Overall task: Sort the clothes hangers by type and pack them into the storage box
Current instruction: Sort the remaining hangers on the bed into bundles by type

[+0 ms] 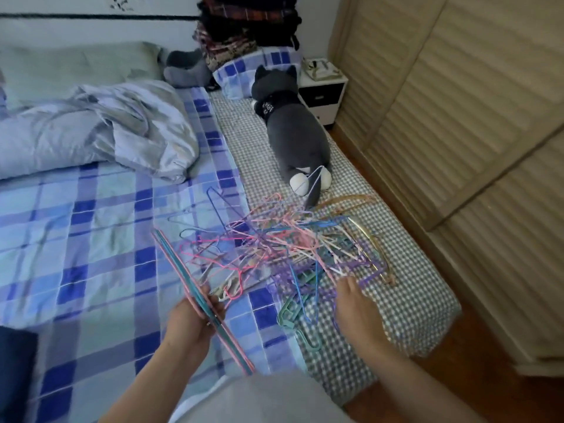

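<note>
On the bed, hanger pile [283, 245] at right fingers [346, 283], grip unclear; left fingers [213, 303] around hanger bundle [195, 291].

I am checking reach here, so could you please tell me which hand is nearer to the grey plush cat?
Right. The right hand reaches into the hanger pile below the grey plush cat; the left hand grips a bundle of hangers farther left.

A tangled heap of thin wire clothes hangers [293, 245] mixes pink, purple, blue, teal and cream, with one gold-toned hanger [370, 248] at its right edge. A flat bundle of pink and teal hangers [195, 288] lies apart. The blue, white and pale green plaid bedsheet [91, 239] meets a grey-and-white small-checked sheet [406, 294]. The plush cat toy [293, 132] is dark grey with white paws. The crumpled quilt [91, 132] is pale lavender-grey.
</note>
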### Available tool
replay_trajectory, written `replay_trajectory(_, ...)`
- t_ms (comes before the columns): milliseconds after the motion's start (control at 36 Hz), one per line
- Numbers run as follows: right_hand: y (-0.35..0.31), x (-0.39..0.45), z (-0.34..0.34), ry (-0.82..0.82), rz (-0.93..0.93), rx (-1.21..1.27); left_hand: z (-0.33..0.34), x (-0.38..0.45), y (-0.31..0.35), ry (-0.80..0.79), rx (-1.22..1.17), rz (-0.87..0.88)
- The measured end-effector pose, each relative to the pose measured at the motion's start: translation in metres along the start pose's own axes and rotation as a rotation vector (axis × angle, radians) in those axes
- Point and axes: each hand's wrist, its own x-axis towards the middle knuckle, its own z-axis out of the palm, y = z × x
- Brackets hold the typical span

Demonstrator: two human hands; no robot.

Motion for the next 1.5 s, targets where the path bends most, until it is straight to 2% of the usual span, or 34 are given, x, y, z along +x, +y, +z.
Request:
replay_trajectory(167,0.009,-0.022,-0.008,0.202,0.075,0.13,-0.001,0.0,0.005,-0.041,-0.058,-0.014)
replay_trajectory(278,0.01,-0.03,-0.01,0.316,0.169,0.26,-0.007,0.002,0.007,-0.042,-0.037,-0.009)
replay_trajectory(333,0.01,-0.029,-0.008,0.346,0.156,0.308,-0.009,0.004,0.007,-0.044,-0.01,-0.008)
replay_trajectory(389,0.006,-0.026,-0.006,0.289,0.118,0.348,-0.009,0.004,0.007,-0.046,0.0,0.002)
replay_trajectory(472,0.001,-0.016,-0.009,0.071,0.184,0.379,-0.009,0.004,0.008,-0.042,-0.012,0.008)
replay_trajectory(500,0.001,-0.014,-0.01,0.062,0.195,0.372,-0.009,0.005,0.008,-0.041,-0.019,0.009)
replay_trajectory(639,-0.001,-0.012,-0.042,0.373,0.194,0.37,-0.016,0.006,0.011,-0.042,-0.044,0.02)
replay_trajectory(778,0.0,-0.017,-0.058,0.549,0.146,0.503,-0.017,0.009,0.011,-0.009,-0.072,0.054)
replay_trajectory(833,-0.002,-0.012,-0.054,0.495,0.111,0.468,-0.016,0.009,0.01,-0.004,-0.083,0.053)
replay_trajectory(889,-0.001,-0.003,-0.05,0.3,0.149,0.42,-0.014,0.009,0.01,0.006,-0.085,0.043)
replay_trajectory(944,0.001,0.005,-0.055,0.189,0.199,0.385,-0.01,0.008,0.009,0.006,-0.099,0.036)
replay_trajectory(1083,0.004,0.02,-0.1,0.217,0.245,0.209,-0.011,0.009,0.008,-0.009,-0.114,0.016)
replay_trajectory(1167,0.001,0.015,-0.108,0.209,0.219,0.205,-0.012,0.009,0.008,0.005,-0.099,0.023)
replay_trajectory(1306,0.005,0.009,-0.099,-0.037,0.238,0.122,-0.012,0.006,0.005,0.016,-0.073,0.045)
replay_trajectory(1361,0.007,0.001,-0.099,-0.026,0.284,0.117,-0.012,0.004,0.004,0.017,-0.05,0.047)
replay_trajectory(1500,0.013,-0.011,-0.099,0.208,0.328,0.093,-0.007,-0.002,0.005,0.044,-0.051,0.051)
